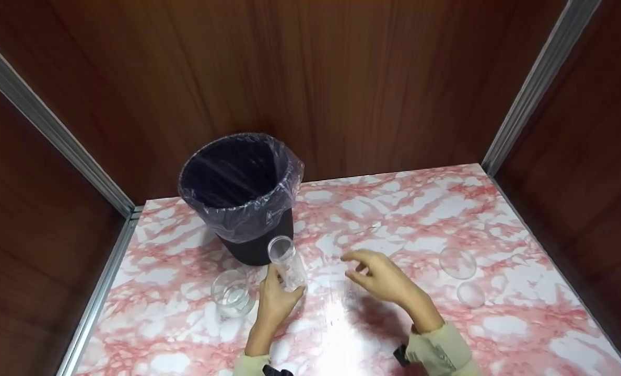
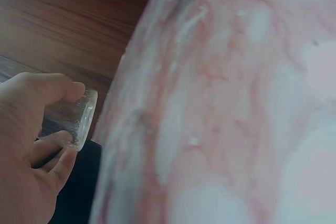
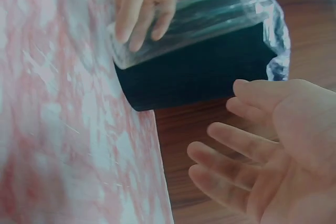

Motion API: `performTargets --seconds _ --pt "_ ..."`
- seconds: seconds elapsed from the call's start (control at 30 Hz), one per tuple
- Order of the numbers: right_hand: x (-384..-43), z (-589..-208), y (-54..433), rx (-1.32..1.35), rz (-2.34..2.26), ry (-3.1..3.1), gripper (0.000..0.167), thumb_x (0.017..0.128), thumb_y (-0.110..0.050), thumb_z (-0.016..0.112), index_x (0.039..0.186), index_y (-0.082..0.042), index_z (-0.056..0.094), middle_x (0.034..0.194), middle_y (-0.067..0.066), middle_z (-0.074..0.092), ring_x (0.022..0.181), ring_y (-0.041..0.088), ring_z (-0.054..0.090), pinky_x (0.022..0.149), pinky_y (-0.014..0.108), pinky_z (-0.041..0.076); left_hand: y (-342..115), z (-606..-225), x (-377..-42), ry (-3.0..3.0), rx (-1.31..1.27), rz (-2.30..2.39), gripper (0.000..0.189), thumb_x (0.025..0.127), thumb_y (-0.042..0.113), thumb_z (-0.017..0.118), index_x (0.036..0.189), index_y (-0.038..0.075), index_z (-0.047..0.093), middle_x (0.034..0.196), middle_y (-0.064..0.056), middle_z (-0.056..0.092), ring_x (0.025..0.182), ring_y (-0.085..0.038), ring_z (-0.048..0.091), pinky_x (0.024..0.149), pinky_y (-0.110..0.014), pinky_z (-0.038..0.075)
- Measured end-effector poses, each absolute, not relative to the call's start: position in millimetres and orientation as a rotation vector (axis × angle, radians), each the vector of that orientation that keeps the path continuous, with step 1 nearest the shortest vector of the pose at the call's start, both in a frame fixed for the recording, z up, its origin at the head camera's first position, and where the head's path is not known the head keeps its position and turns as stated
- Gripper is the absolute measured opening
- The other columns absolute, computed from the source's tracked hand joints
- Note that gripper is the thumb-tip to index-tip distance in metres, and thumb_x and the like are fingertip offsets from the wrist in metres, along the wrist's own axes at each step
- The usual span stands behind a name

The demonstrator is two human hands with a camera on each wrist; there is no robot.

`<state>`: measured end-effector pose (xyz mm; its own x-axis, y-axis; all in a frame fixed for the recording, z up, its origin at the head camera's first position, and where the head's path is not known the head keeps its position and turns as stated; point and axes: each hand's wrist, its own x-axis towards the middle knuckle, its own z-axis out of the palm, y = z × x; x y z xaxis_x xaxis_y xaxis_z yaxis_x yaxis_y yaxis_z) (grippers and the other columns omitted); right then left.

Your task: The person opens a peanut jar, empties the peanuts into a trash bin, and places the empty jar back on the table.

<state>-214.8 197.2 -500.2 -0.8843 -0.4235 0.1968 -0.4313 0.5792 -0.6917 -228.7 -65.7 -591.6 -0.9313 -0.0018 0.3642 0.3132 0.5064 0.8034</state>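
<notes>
My left hand (image 1: 278, 305) grips a tall clear cylindrical glass (image 1: 291, 269) near its lower end. Its round mouth tips up toward the dark bin. In the left wrist view, thumb and fingers wrap the glass by its thick base (image 2: 86, 120). My right hand (image 1: 383, 277) hovers over the table to the right of the glass, fingers loosely bent and holding nothing. Seen from the right wrist, its fingers (image 3: 231, 140) are spread apart. A shorter clear glass vessel (image 1: 232, 295) sits on the table left of my left hand.
Behind the glass stands a black bin (image 1: 258, 248) lined with a clear purplish bag (image 1: 268, 214). Two clear round pieces (image 1: 457, 262) lie at the right on the red-and-white marbled table (image 1: 404, 209). Brown wood panels (image 1: 367, 89) enclose the back and sides.
</notes>
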Motion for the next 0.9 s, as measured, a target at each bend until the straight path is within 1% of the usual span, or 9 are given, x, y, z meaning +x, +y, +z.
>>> performTargets --seconds 0.07,0.13,0.27,0.33,0.47,0.53,0.63,0.77,0.9 --pt "-209 -504 199 0.761 1.262 -2.814 0.030 0.096 -0.020 0.063 0.125 -0.012 0.064 0.122 0.004 0.063 0.089 0.017 0.063 0.073 0.032 0.054 -66 -597 -230 -2.441 -0.245 -1.395 0.064 0.065 0.008 0.088 0.117 0.003 0.051 0.104 -0.022 0.068 0.094 -0.036 0.067 0.080 -0.043 0.056" --pt "-206 -508 201 0.784 1.297 -2.830 0.030 0.097 -0.021 0.061 0.125 -0.011 0.064 0.122 0.006 0.063 0.090 0.018 0.063 0.074 0.033 0.054 -66 -601 -231 -2.445 -0.225 -1.384 0.065 0.065 0.008 0.088 0.118 0.003 0.051 0.103 -0.023 0.068 0.091 -0.035 0.068 0.079 -0.043 0.056" --pt "-202 -514 204 0.815 1.362 -2.862 0.031 0.098 -0.024 0.060 0.125 -0.010 0.063 0.121 0.010 0.063 0.093 0.020 0.063 0.078 0.037 0.054 -64 -608 -233 -2.461 -0.175 -1.367 0.064 0.064 0.008 0.089 0.116 0.004 0.052 0.098 -0.021 0.069 0.087 -0.033 0.068 0.076 -0.044 0.057" --pt "-199 -515 205 0.807 1.375 -2.893 0.032 0.098 -0.025 0.060 0.126 -0.010 0.062 0.122 0.009 0.063 0.094 0.020 0.062 0.080 0.038 0.053 -63 -612 -232 -2.482 -0.161 -1.354 0.060 0.064 0.009 0.088 0.112 0.003 0.053 0.097 -0.021 0.069 0.088 -0.033 0.068 0.077 -0.044 0.056" --pt "-192 -513 207 0.796 1.382 -2.943 0.034 0.098 -0.025 0.060 0.128 -0.010 0.061 0.124 0.009 0.062 0.097 0.021 0.062 0.082 0.040 0.052 -60 -617 -231 -2.523 -0.131 -1.350 0.061 0.064 0.012 0.088 0.112 0.001 0.052 0.102 -0.022 0.067 0.093 -0.035 0.066 0.080 -0.046 0.055" --pt "-190 -512 206 0.812 1.384 -2.952 0.034 0.098 -0.026 0.059 0.129 -0.010 0.060 0.124 0.009 0.062 0.097 0.022 0.062 0.082 0.041 0.052 -60 -619 -232 -2.519 -0.115 -1.353 0.062 0.064 0.012 0.087 0.113 0.000 0.052 0.102 -0.022 0.067 0.093 -0.035 0.066 0.081 -0.046 0.055" --pt "-188 -511 206 0.830 1.383 -2.956 0.035 0.098 -0.028 0.059 0.129 -0.011 0.060 0.124 0.007 0.062 0.097 0.021 0.062 0.083 0.041 0.052 -60 -621 -232 -2.496 -0.134 -1.364 0.059 0.063 0.008 0.086 0.112 -0.002 0.053 0.100 -0.022 0.066 0.093 -0.036 0.065 0.082 -0.047 0.054" --pt "-187 -515 210 0.827 1.398 -2.958 0.036 0.099 -0.029 0.058 0.129 -0.009 0.060 0.123 0.008 0.062 0.097 0.022 0.062 0.083 0.044 0.052 -62 -624 -225 -2.486 -0.162 -1.426 0.063 0.064 -0.001 0.083 0.118 -0.008 0.050 0.107 -0.024 0.062 0.102 -0.039 0.061 0.091 -0.047 0.050" --pt "-184 -519 219 0.794 1.443 -2.952 0.037 0.098 -0.028 0.059 0.129 -0.007 0.059 0.124 0.011 0.061 0.099 0.025 0.061 0.086 0.049 0.050 -62 -625 -208 -2.477 -0.108 -1.521 0.073 0.064 -0.009 0.082 0.126 -0.009 0.044 0.117 -0.026 0.056 0.113 -0.042 0.055 0.100 -0.047 0.044"
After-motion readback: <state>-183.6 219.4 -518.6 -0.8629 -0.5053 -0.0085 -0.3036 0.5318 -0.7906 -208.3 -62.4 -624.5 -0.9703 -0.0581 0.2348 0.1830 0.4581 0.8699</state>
